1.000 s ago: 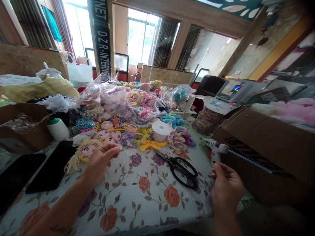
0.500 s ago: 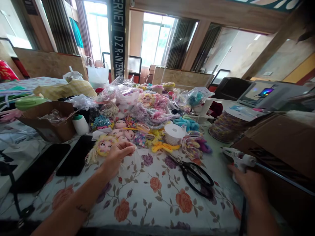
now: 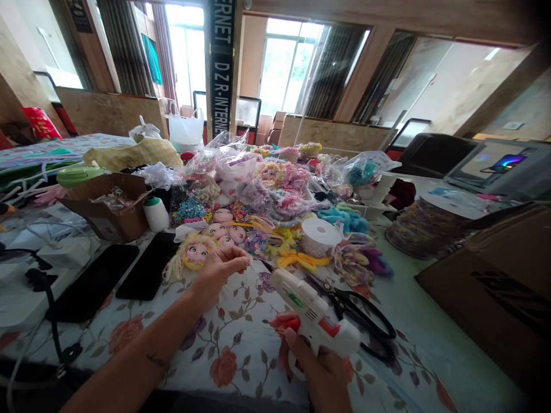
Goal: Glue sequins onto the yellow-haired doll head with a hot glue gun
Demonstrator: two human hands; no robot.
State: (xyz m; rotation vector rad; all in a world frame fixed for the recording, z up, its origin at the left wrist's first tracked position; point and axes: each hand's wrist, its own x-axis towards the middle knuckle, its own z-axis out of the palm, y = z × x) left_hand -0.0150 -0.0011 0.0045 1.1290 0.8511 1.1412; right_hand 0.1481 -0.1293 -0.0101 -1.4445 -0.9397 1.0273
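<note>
In my right hand (image 3: 307, 355) is a white glue gun (image 3: 316, 315) with a red trigger, its dark nozzle pointing up and left. The nozzle tip lies a little right of my left hand (image 3: 226, 267), whose thumb and fingers are pinched together. A small whitish bit shows at those fingertips, too small to name. Just left of this hand rests a doll head (image 3: 196, 252) with yellow yarn hair and a painted face. Black-handled scissors (image 3: 361, 315) lie on the flowered tablecloth behind the glue gun.
Several bare doll faces (image 3: 226, 230), yarn and plastic bags are piled behind my hands. A white spool (image 3: 321, 232) stands by yellow strands (image 3: 303, 261). Two black phones (image 3: 148, 267) lie at left, near a cardboard box (image 3: 105, 215). A larger cardboard box (image 3: 486, 287) bounds the right.
My right hand has brought the glue gun from the far right to the middle, beside my left hand. The left hand keeps its pinch. The view has turned slightly left.
</note>
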